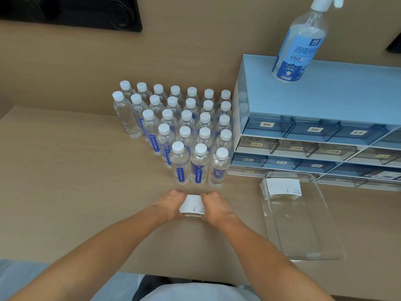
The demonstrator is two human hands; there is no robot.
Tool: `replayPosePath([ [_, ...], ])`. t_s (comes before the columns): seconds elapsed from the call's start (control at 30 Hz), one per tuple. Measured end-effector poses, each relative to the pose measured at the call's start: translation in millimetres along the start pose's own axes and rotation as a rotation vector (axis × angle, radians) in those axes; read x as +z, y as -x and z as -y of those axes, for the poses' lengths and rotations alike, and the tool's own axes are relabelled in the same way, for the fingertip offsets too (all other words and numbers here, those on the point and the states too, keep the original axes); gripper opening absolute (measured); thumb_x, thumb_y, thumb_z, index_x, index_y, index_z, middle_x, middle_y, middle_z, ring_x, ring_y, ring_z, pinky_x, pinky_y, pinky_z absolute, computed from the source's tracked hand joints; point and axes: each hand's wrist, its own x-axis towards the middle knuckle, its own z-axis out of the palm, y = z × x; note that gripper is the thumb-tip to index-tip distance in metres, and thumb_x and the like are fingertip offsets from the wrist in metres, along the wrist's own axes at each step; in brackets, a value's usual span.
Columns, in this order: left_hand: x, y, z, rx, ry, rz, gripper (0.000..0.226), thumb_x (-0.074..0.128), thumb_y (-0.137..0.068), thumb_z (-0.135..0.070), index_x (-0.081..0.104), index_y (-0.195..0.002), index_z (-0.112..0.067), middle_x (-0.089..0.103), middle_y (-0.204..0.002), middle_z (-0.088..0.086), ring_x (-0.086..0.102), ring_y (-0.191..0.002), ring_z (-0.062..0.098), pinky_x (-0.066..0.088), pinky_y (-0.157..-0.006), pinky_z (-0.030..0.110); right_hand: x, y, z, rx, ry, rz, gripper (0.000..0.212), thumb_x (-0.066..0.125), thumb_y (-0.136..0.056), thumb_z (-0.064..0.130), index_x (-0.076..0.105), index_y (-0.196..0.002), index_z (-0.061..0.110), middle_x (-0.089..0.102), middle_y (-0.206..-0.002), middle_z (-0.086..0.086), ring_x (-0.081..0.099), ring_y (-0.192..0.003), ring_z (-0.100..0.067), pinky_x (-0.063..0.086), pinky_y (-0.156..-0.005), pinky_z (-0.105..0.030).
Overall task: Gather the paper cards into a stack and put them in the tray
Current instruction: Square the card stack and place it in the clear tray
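A stack of white paper cards rests on the beige table just in front of the water bottles. My left hand presses its left side and my right hand presses its right side, so the stack is squeezed between both hands. To the right lies a clear plastic tray. A second stack of white cards sits in the tray's far left corner.
Several rows of capped water bottles stand right behind my hands. A blue drawer cabinet stands at the back right with a spray bottle on top. The table's front edge runs close to my body.
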Motion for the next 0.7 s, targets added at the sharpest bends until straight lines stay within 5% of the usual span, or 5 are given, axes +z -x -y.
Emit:
replayPosePath([
  [0.27, 4.3, 2.2, -2.6, -0.017, 0.018, 0.016, 0.055, 0.075, -0.077, -0.03, 0.05, -0.122, -0.012, 0.053, -0.123, 0.008, 0.053, -0.116, 0.026, 0.047, -0.09, 0.033, 2.3, 1.2, 1.7, -0.025, 0.004, 0.022, 0.055, 0.075, -0.078, 0.02, 0.049, -0.126, 0.013, 0.054, -0.127, -0.01, 0.056, -0.115, -0.031, 0.05, -0.093, -0.038],
  [0.43, -4.0, 13.4, 2.4, -0.049, 0.149, 0.071, 0.089, 0.082, -0.066, -0.053, 0.042, -0.136, -0.015, 0.047, -0.135, 0.001, 0.044, -0.128, 0.023, 0.042, -0.103, 0.034, -2.2, 4.2, -4.3, -0.034, -0.065, 0.062, 0.093, 0.085, -0.063, 0.042, 0.038, -0.138, 0.016, 0.05, -0.133, -0.005, 0.051, -0.121, -0.027, 0.048, -0.097, -0.038],
  [0.5, -10.3, 18.4, 12.9, -0.109, 0.293, 0.042, 0.076, 0.075, -0.068, -0.066, 0.055, -0.122, -0.016, 0.059, -0.121, 0.0, 0.055, -0.113, 0.022, 0.048, -0.095, 0.035, -9.0, 6.8, -12.3, -0.006, -0.202, 0.079, 0.095, 0.086, -0.061, 0.048, 0.041, -0.137, 0.015, 0.052, -0.132, -0.005, 0.052, -0.119, -0.025, 0.047, -0.097, -0.036],
  [0.6, -17.1, 22.4, 27.3, -0.373, 0.598, -0.072, 0.069, 0.052, -0.074, -0.081, 0.056, -0.078, -0.012, 0.059, -0.076, 0.004, 0.056, -0.072, 0.025, 0.049, -0.073, 0.034, -16.0, 13.9, -25.7, 0.168, -0.598, 0.047, 0.066, 0.079, -0.074, 0.048, 0.055, -0.124, 0.013, 0.061, -0.119, 0.002, 0.057, -0.1, -0.018, 0.046, -0.087, -0.028],
  [0.7, -25.1, 18.8, 29.8, -0.663, 1.264, 0.055, 0.073, 0.043, -0.091, -0.069, 0.056, -0.11, 0.0, 0.063, -0.101, 0.022, 0.063, -0.091, 0.033, 0.052, -0.09, 0.042, -18.0, 14.1, -25.5, 0.495, -1.066, 0.016, 0.069, 0.065, -0.084, 0.057, 0.052, -0.129, 0.007, 0.056, -0.117, -0.005, 0.053, -0.101, -0.024, 0.042, -0.089, -0.032],
])
